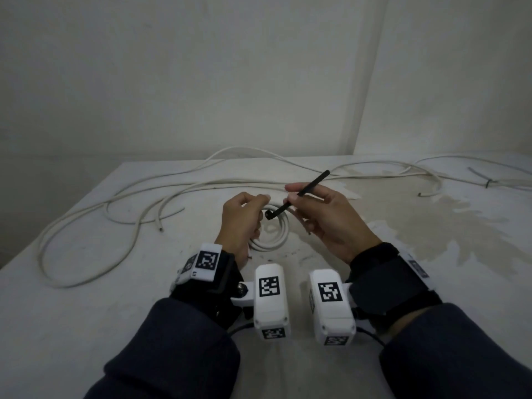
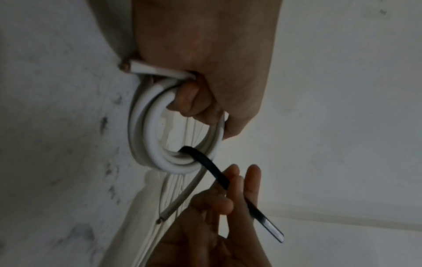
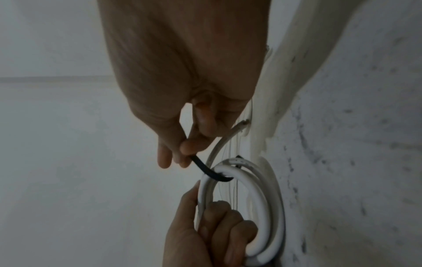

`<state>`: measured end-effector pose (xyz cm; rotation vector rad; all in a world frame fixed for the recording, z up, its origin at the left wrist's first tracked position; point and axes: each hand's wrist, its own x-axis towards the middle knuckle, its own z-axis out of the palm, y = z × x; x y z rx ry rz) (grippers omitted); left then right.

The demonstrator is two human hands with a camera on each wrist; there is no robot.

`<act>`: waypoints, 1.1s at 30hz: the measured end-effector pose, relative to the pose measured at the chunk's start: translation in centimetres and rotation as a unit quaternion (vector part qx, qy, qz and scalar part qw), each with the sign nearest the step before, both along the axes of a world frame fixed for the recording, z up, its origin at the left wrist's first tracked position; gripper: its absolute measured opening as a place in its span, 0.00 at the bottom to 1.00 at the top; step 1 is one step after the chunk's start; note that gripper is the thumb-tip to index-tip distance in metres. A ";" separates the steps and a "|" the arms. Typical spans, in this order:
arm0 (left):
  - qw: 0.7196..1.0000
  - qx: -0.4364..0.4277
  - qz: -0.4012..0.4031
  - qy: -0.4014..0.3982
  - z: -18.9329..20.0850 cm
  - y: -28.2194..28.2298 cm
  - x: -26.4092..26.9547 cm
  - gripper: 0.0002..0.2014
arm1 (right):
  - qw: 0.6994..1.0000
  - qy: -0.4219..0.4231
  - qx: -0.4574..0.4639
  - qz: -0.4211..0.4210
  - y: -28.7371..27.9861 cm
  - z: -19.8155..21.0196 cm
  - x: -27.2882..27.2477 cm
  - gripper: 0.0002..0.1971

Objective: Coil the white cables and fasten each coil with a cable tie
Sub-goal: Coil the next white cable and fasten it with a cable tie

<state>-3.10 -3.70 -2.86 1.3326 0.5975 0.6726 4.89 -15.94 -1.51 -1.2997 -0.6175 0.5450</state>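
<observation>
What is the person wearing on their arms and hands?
Both hands, the left hand and the right hand, are bare. Dark blue-grey sleeves cover the arms. Black straps wrap each wrist, holding white boxy cameras with black-and-white square-patterned markers. Thin black cables run from them.

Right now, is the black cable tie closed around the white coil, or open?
Open. The black plastic cable tie passes through the white coiled cable, but its free end sticks out past the right hand, unlooped.
</observation>
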 end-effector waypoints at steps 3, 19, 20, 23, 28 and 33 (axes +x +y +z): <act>1.000 -0.006 0.000 -0.001 0.0 0.0 0.1 0.18 | 1.000 -0.013 -0.001 -0.003 0.1 -0.1 0.0 0.10; 1.000 -0.012 0.003 -0.008 0.1 -0.1 0.1 0.11 | 0.992 0.013 0.042 0.117 0.0 0.2 -0.5 0.14; 1.000 -0.014 0.006 -0.012 0.2 -0.1 0.1 0.13 | 0.989 0.055 0.065 0.124 -0.1 0.4 -0.5 0.13; 1.000 -0.004 0.002 -0.013 0.2 -0.2 0.1 0.14 | 0.986 0.100 0.084 0.100 -0.1 0.7 -0.4 0.15; 1.000 0.020 -0.017 -0.010 0.2 -0.3 0.1 0.09 | 0.996 -0.057 0.033 -0.057 0.2 0.3 0.0 0.10; 0.997 0.053 -0.046 -0.024 0.2 -1.0 0.1 0.10 | 0.996 -0.036 0.032 -0.071 0.2 0.4 -0.1 0.09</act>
